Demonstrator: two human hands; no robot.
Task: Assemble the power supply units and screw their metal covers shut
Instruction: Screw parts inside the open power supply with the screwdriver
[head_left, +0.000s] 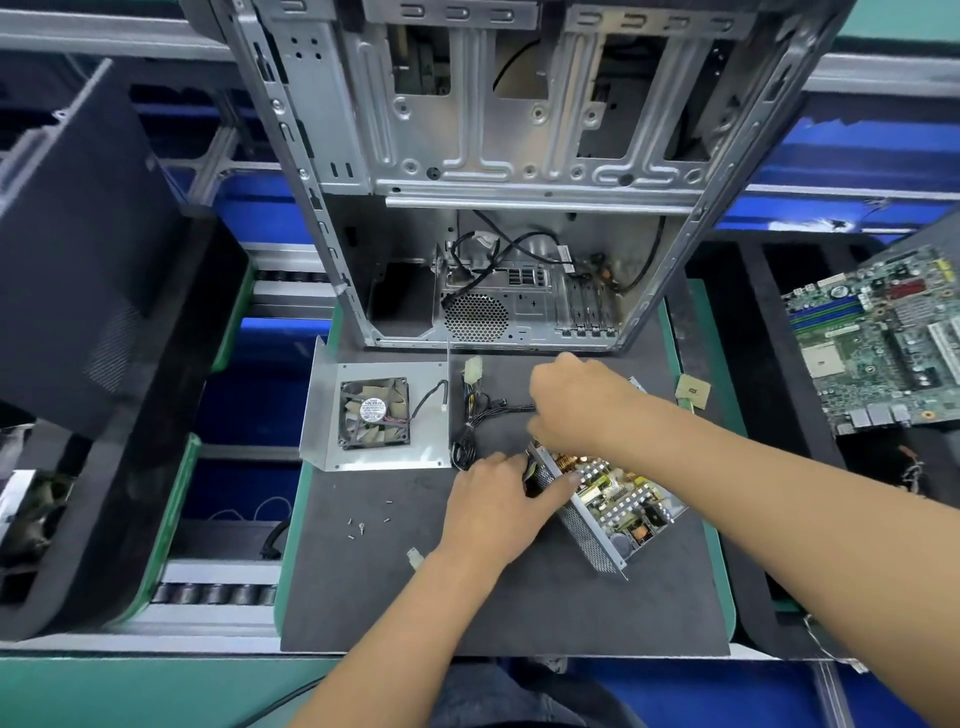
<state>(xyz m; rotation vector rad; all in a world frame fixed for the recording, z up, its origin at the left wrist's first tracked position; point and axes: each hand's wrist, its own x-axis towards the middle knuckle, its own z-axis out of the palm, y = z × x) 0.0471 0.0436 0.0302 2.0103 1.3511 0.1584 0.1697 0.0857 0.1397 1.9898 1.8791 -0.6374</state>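
- An open computer case (498, 171) is standing at the far side of the worktop (395, 597), its bare metal frame facing the camera and black cables lying loose inside it.
- A dark foam tray (104, 364) is sitting on the left, and a green motherboard (878, 343) is lying on another dark tray on the right, well apart from the work.
- The metal cover (374, 415) is lying flat on the worktop left of centre, just near the case, with a black fan (374, 413) mounted on it and a short lead trailing to the right.
- The power supply unit (608, 499) is resting open right of centre, tilted at an angle, its circuit board showing and its perforated side wall facing near-left.
- The right hand (576, 400) is reaching over the far end of the unit, its fingers curled round the black cable bundle (493, 410) that runs left toward a white connector (472, 371).
- The left hand (498, 504) is lying against the unit's perforated wall, thumb stretched along it and fingers curling over the near-left corner, gripping it.
- Several small screws (363, 519) are lying loose on the worktop, near-left of the left hand.
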